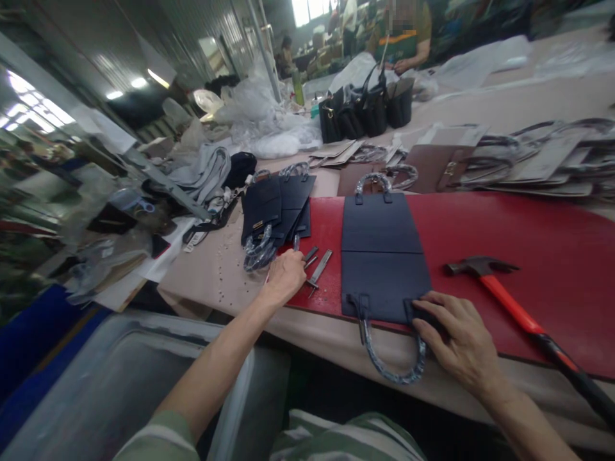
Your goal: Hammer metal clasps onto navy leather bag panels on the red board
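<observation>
In the head view, a navy bag body (pixel 384 256) lies flat on the left half of the red board (pixel 552 237), its near edge almost level with the board's near edge along the bench (pixel 192 291). The right hand (pixel 459 339) is at the body's near right corner, where thumb and forefinger appear to pinch a handle tab (pixel 410 310); the other fingers are bent together beside them. The left hand (pixel 286 276) is by the board's near left corner, next to some slim metal tools (pixel 321 266) and a stack of navy bag bodies (pixel 276 198); its fingers are curled close, but I cannot tell whether they grip anything. As I judge it, the near handle (pixel 391 377) is 1 weak point — it hangs past the bench's near edge, so a brushing sleeve could drag the body askew. A careless sweep of the left hand might push the tools off that edge, and the hammer (pixel 514 306), lying across the board's right half, could be knocked by the right forearm. The body's long axis runs from the board's near edge to its far edge: 1 handle points toward the person, the far handle (pixel 373 177) away.
</observation>
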{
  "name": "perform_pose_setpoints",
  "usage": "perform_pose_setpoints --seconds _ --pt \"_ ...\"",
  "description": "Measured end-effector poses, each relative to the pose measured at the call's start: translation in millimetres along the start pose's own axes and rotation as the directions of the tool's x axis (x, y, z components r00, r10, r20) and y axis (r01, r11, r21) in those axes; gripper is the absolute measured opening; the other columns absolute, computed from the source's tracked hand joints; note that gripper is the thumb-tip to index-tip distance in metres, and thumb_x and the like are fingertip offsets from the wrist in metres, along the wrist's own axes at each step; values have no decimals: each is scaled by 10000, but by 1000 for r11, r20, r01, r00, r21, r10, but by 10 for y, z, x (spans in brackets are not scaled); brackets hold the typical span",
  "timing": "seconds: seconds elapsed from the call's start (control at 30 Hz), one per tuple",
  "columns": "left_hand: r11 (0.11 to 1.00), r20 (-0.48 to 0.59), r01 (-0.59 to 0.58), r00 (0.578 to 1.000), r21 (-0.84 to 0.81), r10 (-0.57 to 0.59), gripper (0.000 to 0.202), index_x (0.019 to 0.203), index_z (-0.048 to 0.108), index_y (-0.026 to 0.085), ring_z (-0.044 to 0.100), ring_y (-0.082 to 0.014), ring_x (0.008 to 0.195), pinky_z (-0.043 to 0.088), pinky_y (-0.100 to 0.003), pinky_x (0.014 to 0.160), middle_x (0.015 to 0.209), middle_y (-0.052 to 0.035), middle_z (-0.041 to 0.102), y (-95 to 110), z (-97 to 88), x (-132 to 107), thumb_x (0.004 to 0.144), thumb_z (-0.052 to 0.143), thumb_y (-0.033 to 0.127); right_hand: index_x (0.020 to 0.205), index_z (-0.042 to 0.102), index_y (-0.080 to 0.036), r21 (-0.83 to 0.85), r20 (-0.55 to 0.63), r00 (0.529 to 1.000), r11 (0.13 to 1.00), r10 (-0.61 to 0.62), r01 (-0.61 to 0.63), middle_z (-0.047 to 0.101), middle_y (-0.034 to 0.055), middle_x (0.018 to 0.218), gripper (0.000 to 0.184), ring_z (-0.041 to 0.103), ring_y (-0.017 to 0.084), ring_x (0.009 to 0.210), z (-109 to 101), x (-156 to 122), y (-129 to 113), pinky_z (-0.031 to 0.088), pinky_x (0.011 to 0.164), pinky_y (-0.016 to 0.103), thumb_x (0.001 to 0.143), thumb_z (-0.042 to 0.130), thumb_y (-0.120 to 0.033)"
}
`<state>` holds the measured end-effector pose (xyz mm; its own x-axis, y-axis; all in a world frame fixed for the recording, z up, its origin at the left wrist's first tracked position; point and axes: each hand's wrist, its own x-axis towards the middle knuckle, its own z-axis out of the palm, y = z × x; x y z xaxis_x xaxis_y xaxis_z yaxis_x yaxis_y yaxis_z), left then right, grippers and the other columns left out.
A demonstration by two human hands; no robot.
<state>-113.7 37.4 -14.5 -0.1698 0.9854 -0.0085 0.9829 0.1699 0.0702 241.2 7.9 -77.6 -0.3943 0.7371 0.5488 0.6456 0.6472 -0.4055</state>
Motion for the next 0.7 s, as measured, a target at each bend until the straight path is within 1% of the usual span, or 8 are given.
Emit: perform_pose_setpoints --seconds 0.23,0.4,0.47,0.53,0.6,0.63,0.67,0.7 --pt "997 134 -19 991 72 9 267 959 739 171 701 -297 977 533 -360 850 998 -142 739 -22 -8 128 892 496 260 1093 681 -197 6 29 998 998 62 -62 645 113 1080 231 576 276 979 -38 5 -101 470 835 442 946 568 -335" --pt "994 192 -18 981 110 -3 244 956 717 141 704 -324 988 543 -367 828 1009 -177 736 46 -78 171 839 550 274 1089 685 -203 15 38 996 997 76 -77 648 109 1076 223 574 276 983 -56 16 -132 470 842 447 941 573 -328" --pt "995 221 -4 975 101 -18 217 913 724 139 708 -329 973 540 -356 804 970 -187 741 91 -122 218 802 585 263 1094 682 -203 18 44 996 997 78 -78 645 111 1082 220 571 278 987 -62 20 -137 470 848 451 940 576 -319" --pt "996 253 26 966 86 -47 156 812 724 141 714 -329 921 534 -343 761 895 -185 742 112 -153 279 749 624 242 1095 680 -201 16 46 996 997 76 -77 642 114 1084 216 569 281 990 -66 24 -141 471 849 455 939 578 -311" --pt "999 280 45 959 25 -51 98 681 699 152 713 -304 827 519 -321 703 779 -150 729 86 -162 332 709 644 228 1088 683 -203 16 33 997 997 73 -74 643 114 1074 212 570 281 984 -69 27 -145 470 841 453 938 578 -309" --pt "997 288 62 957 -48 -45 107 636 683 158 704 -279 763 508 -304 667 711 -121 711 54 -159 346 703 648 233 1087 683 -204 17 28 997 997 73 -73 643 113 1071 210 570 280 980 -69 28 -147 470 837 451 938 576 -308" --pt "983 286 94 957 -157 -46 126 617 671 162 687 -249 690 494 -287 626 642 -89 683 17 -154 349 706 650 249 1087 682 -203 18 24 997 997 71 -72 643 113 1069 210 569 280 976 -68 28 -148 468 834 449 939 574 -307" --pt "943 277 141 959 -300 -55 136 626 666 163 660 -218 618 479 -270 584 586 -57 652 -21 -149 337 709 656 271 1090 678 -200 17 25 997 997 69 -70 642 114 1071 211 567 280 974 -66 26 -148 466 832 449 940 574 -306"
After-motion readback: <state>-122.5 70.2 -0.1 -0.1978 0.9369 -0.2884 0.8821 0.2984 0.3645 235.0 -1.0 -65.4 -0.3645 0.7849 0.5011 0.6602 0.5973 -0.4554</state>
